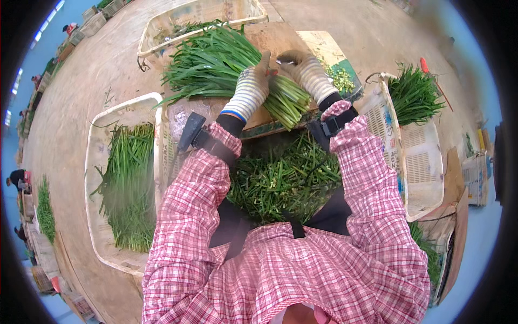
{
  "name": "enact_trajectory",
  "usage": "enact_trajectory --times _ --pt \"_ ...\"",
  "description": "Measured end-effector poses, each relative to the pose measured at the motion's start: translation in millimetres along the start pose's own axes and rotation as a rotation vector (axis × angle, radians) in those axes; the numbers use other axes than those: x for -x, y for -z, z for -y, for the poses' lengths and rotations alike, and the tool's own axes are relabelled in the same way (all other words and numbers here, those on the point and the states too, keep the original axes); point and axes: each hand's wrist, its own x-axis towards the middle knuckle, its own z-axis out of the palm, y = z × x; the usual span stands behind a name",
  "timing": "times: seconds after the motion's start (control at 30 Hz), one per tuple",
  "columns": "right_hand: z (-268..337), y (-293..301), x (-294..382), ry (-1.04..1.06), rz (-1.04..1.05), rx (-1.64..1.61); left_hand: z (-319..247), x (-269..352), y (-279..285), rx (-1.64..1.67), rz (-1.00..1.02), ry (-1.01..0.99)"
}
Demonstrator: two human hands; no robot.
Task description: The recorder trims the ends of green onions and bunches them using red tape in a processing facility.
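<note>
A thick bunch of long flat green leaves [210,60], seemingly garlic chives, lies across a low wooden board [271,34]. Its pale cut stems [289,99] point towards me at the right. My left hand [255,83], in a striped knit glove with a dark palm, grips the bunch near the stems, thumb up. A bit of red band [272,72] shows beside that thumb. Just right of it, my right hand [305,73], gloved alike, is curled above the stems. A small white speck shows at its fingertips; whether it holds anything is hidden.
Leaf trimmings [283,178] fill the space below the board. Chives lie in a white plastic crate [95,202] at left; another crate [202,14] stands behind. On the right, a bunch [415,95] rests on stacked crates [423,170]. Stem scraps [342,79] litter the board's right end.
</note>
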Motion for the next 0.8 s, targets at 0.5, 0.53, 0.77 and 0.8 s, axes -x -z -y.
enact_trajectory --times 0.5,0.53,0.77,0.8 --pt "47.9 -12.8 26.6 -0.06 0.183 0.366 12.3 1.6 12.9 0.418 -0.209 0.288" --pt "26.8 -13.5 18.6 -0.024 0.172 0.234 7.0 4.3 6.8 0.505 -0.2 0.317" --pt "8.1 -2.3 -4.0 0.011 0.142 0.069 -0.6 27.4 1.8 0.219 -0.332 -0.071" --pt "-0.5 -10.7 -10.4 0.319 0.042 0.131 2.9 25.9 -3.1 0.232 -0.362 -0.069"
